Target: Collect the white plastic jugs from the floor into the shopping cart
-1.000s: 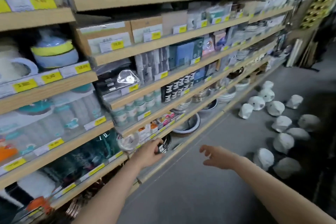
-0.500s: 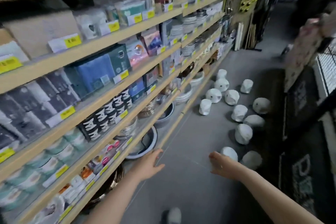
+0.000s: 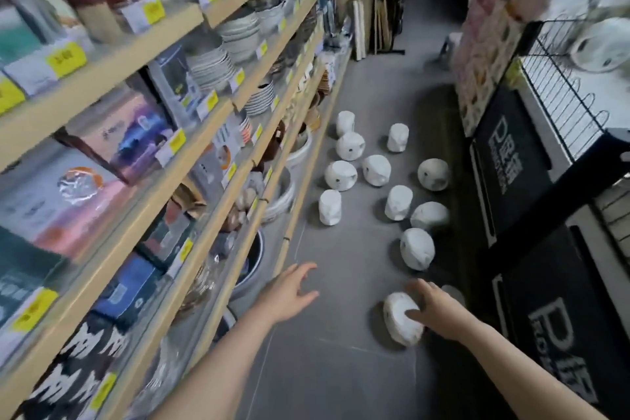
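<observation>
Right hand (image 3: 434,312) is curling loosely over the nearest jug (image 3: 402,322), grip seemingly not yet pinching; left hand (image 3: 289,293) is hovering spread; risk: jug rolling away.

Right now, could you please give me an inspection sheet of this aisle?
Surface: grey tiled floor, bare near the person.
Job's things: about a dozen white jugs scattered ahead; nearest jug lies on its side; shopping cart at right, one white jug inside.
Clutter: nothing seen besides the jugs.
Grippers: right hand on the nearest jug, grip not closed; left hand open, empty.
Cables: nothing seen.
Surroundings: stocked wooden shelves at left; black printed panels at right.
</observation>
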